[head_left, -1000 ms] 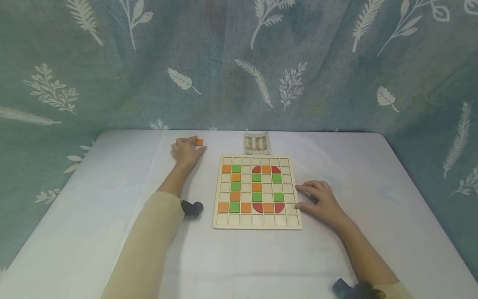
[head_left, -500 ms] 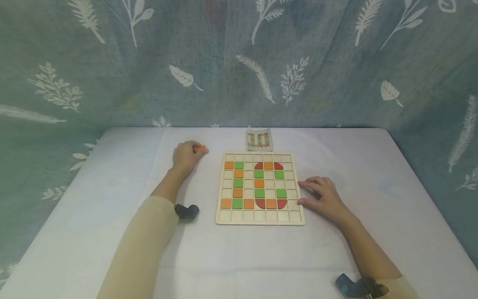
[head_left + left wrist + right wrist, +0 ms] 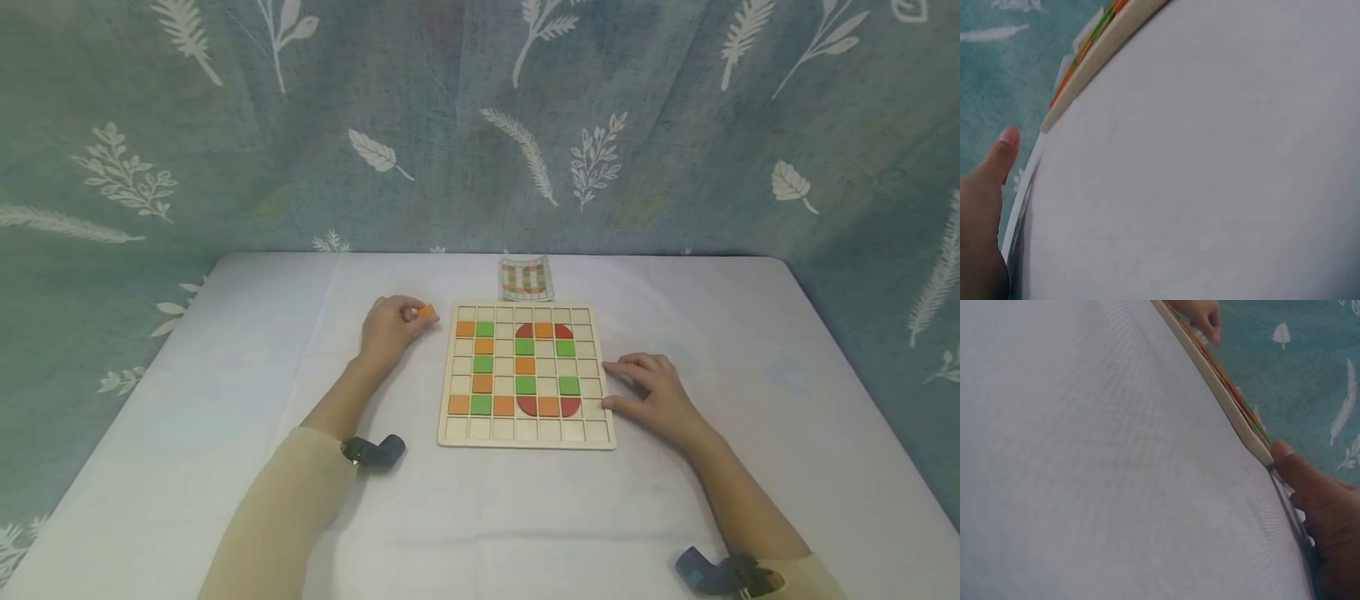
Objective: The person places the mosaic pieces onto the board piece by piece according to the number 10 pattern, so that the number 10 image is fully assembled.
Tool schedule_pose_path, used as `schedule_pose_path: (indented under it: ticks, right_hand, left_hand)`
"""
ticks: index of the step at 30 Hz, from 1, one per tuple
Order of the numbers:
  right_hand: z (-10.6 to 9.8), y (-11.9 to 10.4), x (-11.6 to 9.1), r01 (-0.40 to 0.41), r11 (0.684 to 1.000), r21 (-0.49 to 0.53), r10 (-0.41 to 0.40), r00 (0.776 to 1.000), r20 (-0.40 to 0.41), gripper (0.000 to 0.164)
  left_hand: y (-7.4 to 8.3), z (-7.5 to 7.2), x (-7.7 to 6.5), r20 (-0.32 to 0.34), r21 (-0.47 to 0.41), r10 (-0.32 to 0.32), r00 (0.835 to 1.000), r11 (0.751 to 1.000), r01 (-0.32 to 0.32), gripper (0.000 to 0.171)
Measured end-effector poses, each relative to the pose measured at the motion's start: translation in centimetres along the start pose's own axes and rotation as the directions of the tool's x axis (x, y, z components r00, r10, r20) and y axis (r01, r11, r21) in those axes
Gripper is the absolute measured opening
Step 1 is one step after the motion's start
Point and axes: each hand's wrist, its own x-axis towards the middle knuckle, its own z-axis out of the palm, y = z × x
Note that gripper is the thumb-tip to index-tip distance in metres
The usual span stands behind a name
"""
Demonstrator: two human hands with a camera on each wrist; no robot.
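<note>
Between thumb and fingers, my left hand pinches an orange square tile, just off the board's far left corner. The pale wooden grid board lies flat in the middle of the table, with green and orange squares and red rounded pieces set in its cells. At the board's right edge rests my right hand, its thumb and fingertips spread against the rim. The right wrist view shows that thumb right at the board's corner. In the left wrist view only the left thumb and part of the hand show; the tile is hidden there.
A small printed pattern card with a coloured grid stands out behind the board's far edge. The white-covered table ends at a leaf-patterned cloth backdrop. Dark wrist devices sit on both forearms.
My left hand has taken up the orange tile from the far left of the table and carried it right and nearer, towards the board. The right hand stays at the board's edge.
</note>
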Motion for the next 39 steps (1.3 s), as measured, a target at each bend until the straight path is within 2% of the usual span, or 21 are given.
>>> schedule_pose_path:
  ticks: [5,11,17,21,28,35,39]
  right_hand:
    - [-0.1,-0.1,-0.1,-0.01,1.0,0.0,0.01,1.0,0.001,0.056]
    - [-0.1,-0.1,-0.1,-0.012,1.0,-0.009,0.012,1.0,0.006,0.057]
    - [-0.1,-0.1,-0.1,0.016,1.0,-0.013,-0.016,1.0,-0.012,0.055]
    - [-0.1,-0.2,0.0,0.035,0.999,-0.008,-0.035,0.999,-0.023,0.054]
    - [0.0,-0.3,0.0,0.024,1.0,-0.01,-0.024,1.0,-0.012,0.054]
    - [0.0,-0.2,-0.1,0.038,0.999,-0.011,-0.038,0.999,-0.012,0.053]
    - [0.0,0.0,0.0,0.042,0.999,-0.012,-0.042,0.999,-0.013,0.053]
  left_hand:
    - [1.6,0.7,-0.8,-0.007,-0.071,0.011,1.0,0.997,-0.011,0.042]
    - [3.5,1.5,-1.5,0.047,-0.135,0.014,0.999,0.991,-0.007,0.046]
    - [6.2,2.6,-2.4,0.095,-0.182,0.106,0.99,0.979,-0.088,0.044]
    - [8.0,3.7,-3.1,0.13,-0.213,0.191,0.973,0.964,-0.161,0.039]
    - [11.1,5.5,-4.1,0.161,-0.175,0.309,0.937,0.944,-0.281,0.036]
    - [13.3,7.3,-4.7,0.243,-0.125,0.32,0.915,0.946,-0.298,0.038]
    - [14.3,7.8,-4.8,0.278,-0.088,0.354,0.893,0.935,-0.343,0.037]
